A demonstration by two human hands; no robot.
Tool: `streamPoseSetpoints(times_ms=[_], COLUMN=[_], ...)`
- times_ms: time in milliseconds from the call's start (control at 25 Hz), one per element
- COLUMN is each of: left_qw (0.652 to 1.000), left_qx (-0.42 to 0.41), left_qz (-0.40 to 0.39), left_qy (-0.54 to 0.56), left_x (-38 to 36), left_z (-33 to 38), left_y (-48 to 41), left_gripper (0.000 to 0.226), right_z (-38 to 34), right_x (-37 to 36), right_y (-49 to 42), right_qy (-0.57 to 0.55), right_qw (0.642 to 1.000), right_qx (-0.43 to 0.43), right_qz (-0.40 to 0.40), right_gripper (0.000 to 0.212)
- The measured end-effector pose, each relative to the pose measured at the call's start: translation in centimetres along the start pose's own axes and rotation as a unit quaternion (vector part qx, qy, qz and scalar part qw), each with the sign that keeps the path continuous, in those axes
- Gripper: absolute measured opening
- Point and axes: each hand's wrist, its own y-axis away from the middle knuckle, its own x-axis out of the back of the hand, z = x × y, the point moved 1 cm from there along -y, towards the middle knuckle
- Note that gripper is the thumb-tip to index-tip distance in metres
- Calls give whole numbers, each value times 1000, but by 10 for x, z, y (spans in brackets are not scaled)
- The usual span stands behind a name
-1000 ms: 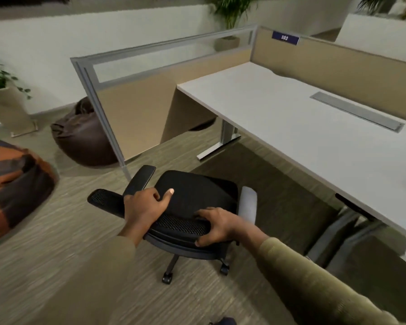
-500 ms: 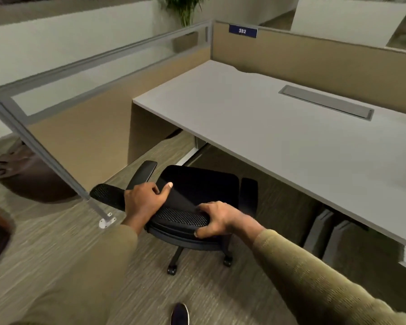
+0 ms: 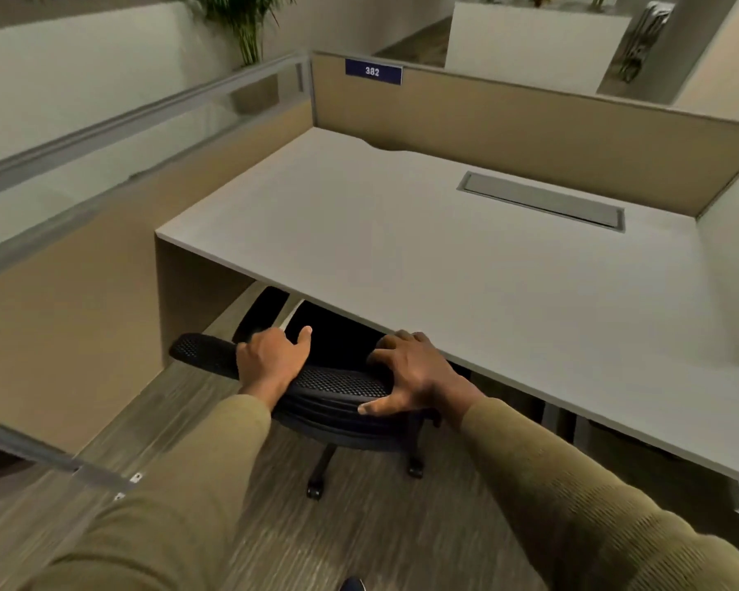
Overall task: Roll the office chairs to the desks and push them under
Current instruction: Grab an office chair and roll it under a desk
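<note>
1. My left hand (image 3: 274, 360) grips the top edge of the black office chair (image 3: 338, 386), fingers curled over the mesh backrest and thumb raised toward the seat.
2. My right hand (image 3: 410, 373) clasps the same backrest further right, fingers spread over the top and thumb pressed against its near face.
3. The chair stands at the near left corner of the worktop (image 3: 444, 258); its seat is already partly beneath the front edge, while the backrest and two visible casters are on my side of it.
4. One armrest (image 3: 265, 311) shows under the worktop edge, just beyond my left hand.
5. The worktop surface is pale grey, with a grey cable tray lid (image 3: 542, 200) set into it near the back.
6. A tan partition (image 3: 508, 117) runs behind the worktop and carries a blue plate (image 3: 373, 71) reading 382.
7. A glass-topped divider (image 3: 103, 134) closes the left side, with a potted plant (image 3: 248, 27) beyond it.
8. Both of my sleeves are olive; the floor (image 3: 359, 526) is striped grey-brown carpet.
</note>
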Motion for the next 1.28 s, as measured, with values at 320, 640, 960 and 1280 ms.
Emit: streamPoseSetpoints(times_ms=[320, 640, 960, 1280], left_qw=[999, 999, 999, 991], left_qx=[-31, -32, -46, -104], left_qz=[-21, -15, -21, -69], left_qy=[-5, 4, -5, -52], left_x=[-17, -9, -12, -15], left_z=[27, 6, 10, 32], left_y=[-94, -145, -143, -128], left_gripper=[68, 65, 63, 68], right_z=[44, 29, 32, 20], right_x=[16, 11, 6, 12], right_y=[-67, -122, -121, -74], right_qy=[33, 14, 11, -17], right_qw=[999, 1000, 1000, 992], right_qx=[-22, -10, -17, -125], right_qz=[22, 21, -4, 24], right_gripper=[102, 100, 104, 103])
